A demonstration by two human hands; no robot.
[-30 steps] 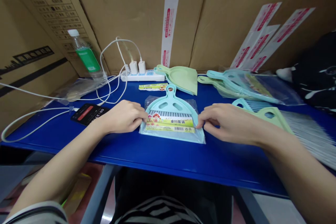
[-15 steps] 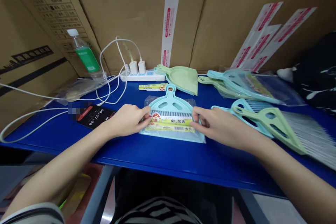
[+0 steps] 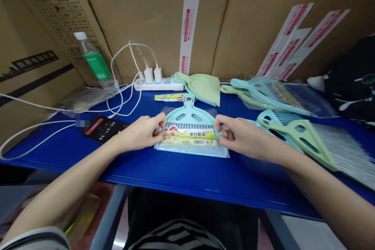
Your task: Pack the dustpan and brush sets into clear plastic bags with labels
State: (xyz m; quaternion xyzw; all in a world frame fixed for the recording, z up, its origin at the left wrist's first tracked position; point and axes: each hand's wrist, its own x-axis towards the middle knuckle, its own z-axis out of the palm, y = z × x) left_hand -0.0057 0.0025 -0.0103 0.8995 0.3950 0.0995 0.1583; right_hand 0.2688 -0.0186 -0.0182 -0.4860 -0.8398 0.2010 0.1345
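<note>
A light blue dustpan (image 3: 190, 150) lies flat before me with a brush on it, both inside a clear plastic bag (image 3: 167, 110). A yellow-green printed label (image 3: 190, 137) crosses the brush bristles. My left hand (image 3: 148, 131) is closed at the bag's left edge, finger and thumb around the plastic. At the right edge, my right hand (image 3: 234, 133) has its fingers curled and its thumb close below them, also on the plastic. The dustpan's handle (image 3: 189, 100) points away from me and sticks up past the label.
A green dustpan (image 3: 205, 88) and loose labels (image 3: 168, 97) lie behind. More bagged dustpans (image 3: 263, 90) and loose brushes (image 3: 301, 136) are at the right. A phone (image 3: 105, 129), white cables, a power strip (image 3: 172, 85) and a bottle (image 3: 96, 62) occupy the left.
Both hands have shifted slightly outward, away from the label. My right thumb has moved off the label's right end. The bagged dustpan lies almost where it was.
</note>
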